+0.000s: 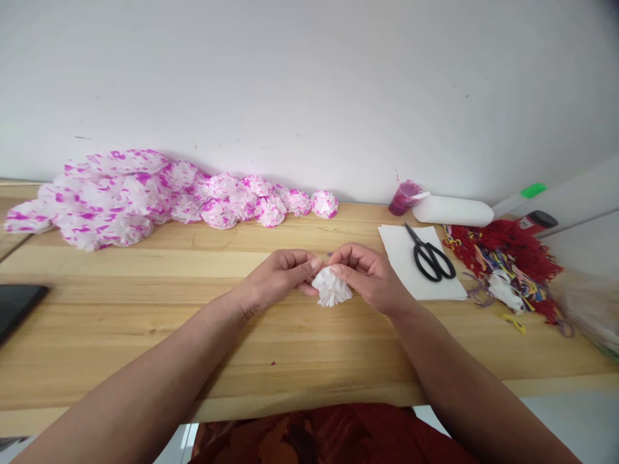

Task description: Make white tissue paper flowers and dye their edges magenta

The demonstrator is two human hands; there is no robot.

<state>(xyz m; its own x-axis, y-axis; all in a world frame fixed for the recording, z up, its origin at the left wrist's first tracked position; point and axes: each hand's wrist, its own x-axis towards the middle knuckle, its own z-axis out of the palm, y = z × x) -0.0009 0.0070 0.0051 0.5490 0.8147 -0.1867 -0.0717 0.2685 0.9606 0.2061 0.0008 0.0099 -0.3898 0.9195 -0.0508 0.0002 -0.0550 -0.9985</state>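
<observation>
A small white paper flower with ruffled, fanned-out edges is pinched between my two hands above the table's middle. My left hand grips its left side with thumb and fingers closed. From the right, my right hand pinches its upper edge, the thumb lying over the paper. Both sets of fingertips nearly meet at the top of the flower, and part of it is hidden behind them. Along the wall at the left lies a heap of white paper flowers speckled with magenta, trailing off to a single flower.
On the right, black-handled scissors lie on a stack of white paper. Behind are a magenta-stained cup and a white bottle. Red and multicoloured yarn lies farther right, by a dark jar. A black flat object sits at the left edge.
</observation>
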